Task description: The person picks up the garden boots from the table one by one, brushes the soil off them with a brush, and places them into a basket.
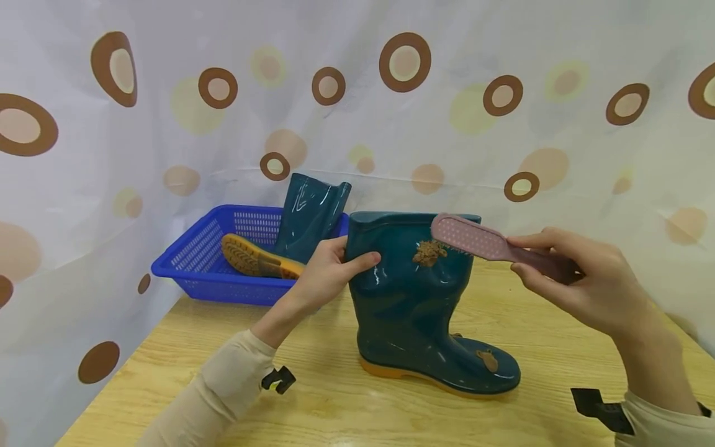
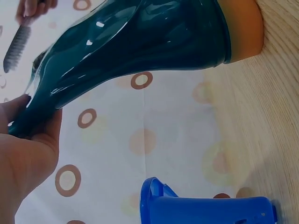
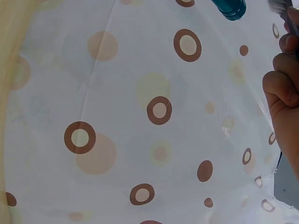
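- The left hand [image 1: 329,270] pinches the top back edge of a shiny dark green-blue rubber boot with an orange sole [image 1: 408,310]. The thumb is on the near side, and the other fingers are mostly hidden behind the boot.
- The boot stands on the pale yellow wooden counter [image 1: 313,397], with its toe pointing to the right.
- A lumpy brown clump [image 1: 427,253] sticks to the boot near its top. A smaller brown patch [image 1: 488,360] sits on the toe.
- The right hand [image 1: 592,279] has its fingers curled around the handle of a long pinkish-purple brush [image 1: 472,239], pinching it with the thumb.
- The brush is near the lumpy brown clump. The left wrist view shows a gap between its bristles and the boot.
- Behind the left hand is a blue plastic basket with little holes [image 1: 223,282]. A second green-blue rubber boot [image 1: 310,214] leans inside, its top poking above the rim and its yellow-brown sole showing.
- A white sheet with brown rings and dots [image 1: 357,37] hangs at the back.
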The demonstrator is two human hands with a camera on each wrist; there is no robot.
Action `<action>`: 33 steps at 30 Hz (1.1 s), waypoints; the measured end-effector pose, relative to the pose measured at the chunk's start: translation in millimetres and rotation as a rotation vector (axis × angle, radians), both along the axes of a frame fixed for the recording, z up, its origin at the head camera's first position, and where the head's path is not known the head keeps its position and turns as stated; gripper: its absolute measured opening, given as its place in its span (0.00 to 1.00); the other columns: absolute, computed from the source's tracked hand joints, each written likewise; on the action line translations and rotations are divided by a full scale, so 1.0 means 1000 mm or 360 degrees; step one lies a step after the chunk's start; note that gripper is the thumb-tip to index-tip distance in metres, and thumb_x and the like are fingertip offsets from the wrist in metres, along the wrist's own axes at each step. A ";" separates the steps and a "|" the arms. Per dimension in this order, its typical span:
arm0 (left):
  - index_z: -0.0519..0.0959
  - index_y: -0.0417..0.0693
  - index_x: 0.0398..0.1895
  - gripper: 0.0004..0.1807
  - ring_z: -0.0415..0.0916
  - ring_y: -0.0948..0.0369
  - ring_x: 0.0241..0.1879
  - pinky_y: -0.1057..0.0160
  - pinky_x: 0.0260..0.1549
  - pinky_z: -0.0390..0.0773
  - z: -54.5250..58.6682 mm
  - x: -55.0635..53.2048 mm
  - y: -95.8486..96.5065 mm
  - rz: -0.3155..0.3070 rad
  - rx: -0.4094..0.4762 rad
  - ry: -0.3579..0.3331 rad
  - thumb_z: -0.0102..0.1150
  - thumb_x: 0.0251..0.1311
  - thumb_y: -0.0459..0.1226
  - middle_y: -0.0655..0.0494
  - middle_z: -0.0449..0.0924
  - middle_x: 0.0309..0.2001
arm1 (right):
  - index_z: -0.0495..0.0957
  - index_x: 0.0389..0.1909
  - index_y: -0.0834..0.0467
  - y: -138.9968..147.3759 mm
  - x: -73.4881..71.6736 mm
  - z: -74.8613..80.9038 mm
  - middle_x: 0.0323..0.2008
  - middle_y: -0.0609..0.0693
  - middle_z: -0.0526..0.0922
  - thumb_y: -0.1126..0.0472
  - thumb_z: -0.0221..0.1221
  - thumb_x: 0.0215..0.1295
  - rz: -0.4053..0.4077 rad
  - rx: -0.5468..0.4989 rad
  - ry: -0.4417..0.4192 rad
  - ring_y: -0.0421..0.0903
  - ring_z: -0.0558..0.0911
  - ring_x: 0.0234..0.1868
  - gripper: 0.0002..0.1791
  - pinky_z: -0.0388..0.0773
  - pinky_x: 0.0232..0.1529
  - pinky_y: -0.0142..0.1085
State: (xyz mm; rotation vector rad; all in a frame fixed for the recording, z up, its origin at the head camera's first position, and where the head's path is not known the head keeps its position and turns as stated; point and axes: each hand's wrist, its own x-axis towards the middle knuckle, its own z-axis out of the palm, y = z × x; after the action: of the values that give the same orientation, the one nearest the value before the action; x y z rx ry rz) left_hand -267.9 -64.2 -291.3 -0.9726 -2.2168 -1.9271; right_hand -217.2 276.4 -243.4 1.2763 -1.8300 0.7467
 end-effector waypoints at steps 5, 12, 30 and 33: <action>0.75 0.41 0.62 0.19 0.82 0.51 0.55 0.54 0.51 0.83 0.001 0.001 0.000 -0.0004 -0.0029 0.0031 0.56 0.71 0.37 0.44 0.81 0.58 | 0.84 0.40 0.71 -0.014 0.004 0.003 0.30 0.45 0.81 0.46 0.59 0.69 -0.0063 0.0013 0.0153 0.27 0.67 0.26 0.27 0.63 0.22 0.18; 0.76 0.38 0.59 0.17 0.83 0.51 0.54 0.55 0.51 0.83 0.001 0.001 -0.003 -0.0034 -0.0050 0.0127 0.55 0.70 0.33 0.42 0.82 0.57 | 0.85 0.45 0.58 -0.033 0.003 -0.005 0.28 0.41 0.76 0.42 0.49 0.74 -0.0299 0.0320 0.0253 0.28 0.65 0.21 0.26 0.60 0.19 0.17; 0.76 0.38 0.60 0.18 0.83 0.52 0.54 0.55 0.53 0.82 -0.002 0.000 -0.005 -0.0078 -0.0088 0.0192 0.56 0.70 0.36 0.42 0.82 0.57 | 0.88 0.38 0.52 -0.001 0.030 0.013 0.23 0.31 0.67 0.36 0.45 0.72 -0.0530 0.0435 0.0171 0.22 0.59 0.21 0.29 0.54 0.20 0.17; 0.76 0.39 0.60 0.18 0.83 0.52 0.54 0.55 0.52 0.82 -0.002 -0.001 -0.006 -0.0064 -0.0090 0.0198 0.56 0.70 0.35 0.43 0.82 0.57 | 0.87 0.40 0.53 0.007 0.032 0.015 0.25 0.31 0.71 0.43 0.57 0.70 -0.0465 0.0421 0.0075 0.22 0.61 0.22 0.19 0.57 0.20 0.17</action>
State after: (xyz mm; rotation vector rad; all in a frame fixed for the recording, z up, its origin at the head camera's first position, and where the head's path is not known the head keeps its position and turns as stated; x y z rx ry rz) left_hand -268.6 -69.8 -292.8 -1.1204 -2.2097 -1.7754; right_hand -185.5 283.6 -228.9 1.1393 -2.0685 0.3216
